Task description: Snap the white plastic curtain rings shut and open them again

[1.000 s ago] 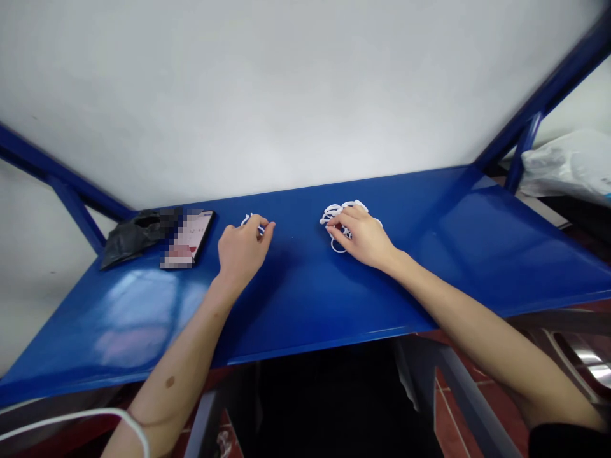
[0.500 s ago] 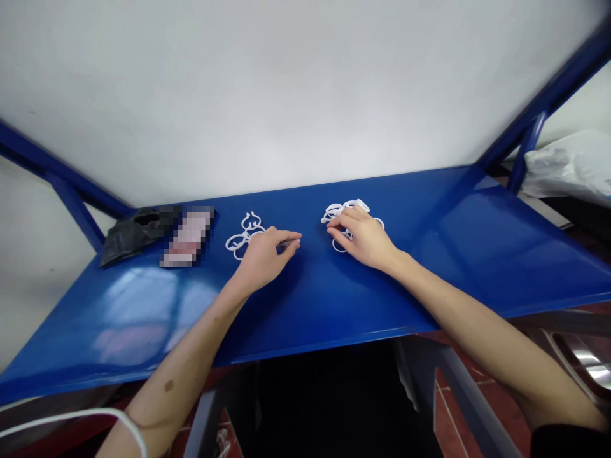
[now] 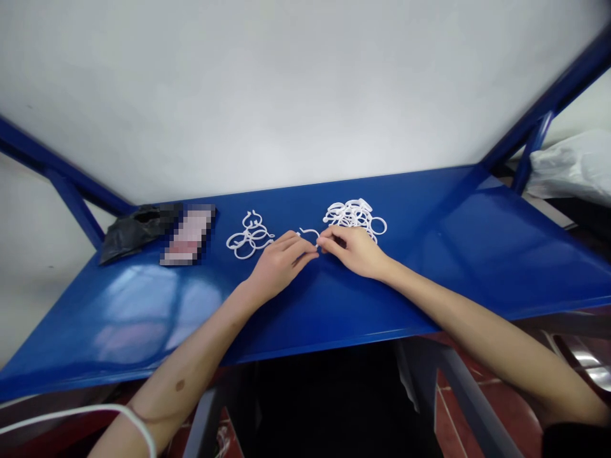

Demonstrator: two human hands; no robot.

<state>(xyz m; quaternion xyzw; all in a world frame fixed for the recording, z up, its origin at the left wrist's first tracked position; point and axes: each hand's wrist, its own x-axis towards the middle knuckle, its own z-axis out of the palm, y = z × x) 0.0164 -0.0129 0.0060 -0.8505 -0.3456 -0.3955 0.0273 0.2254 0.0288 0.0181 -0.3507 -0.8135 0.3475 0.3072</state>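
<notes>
On the blue shelf (image 3: 429,254) my left hand (image 3: 281,264) and my right hand (image 3: 353,250) meet near the middle. Both pinch one white plastic ring (image 3: 309,234) between their fingertips, the left at its left end, the right at its right end. A small group of white rings (image 3: 249,236) lies to the left of my left hand. A bigger pile of white rings (image 3: 356,216) lies just behind my right hand.
A phone (image 3: 188,235) and a crumpled black bag (image 3: 136,230) lie at the shelf's back left. Blue frame struts (image 3: 539,114) rise at both ends. A white plastic bag (image 3: 570,166) sits beyond the right strut. A white wall backs the shelf.
My left hand left the small group of rings and moved right. My right hand drew one ring out of the big pile toward the middle, where both hands now grip it.
</notes>
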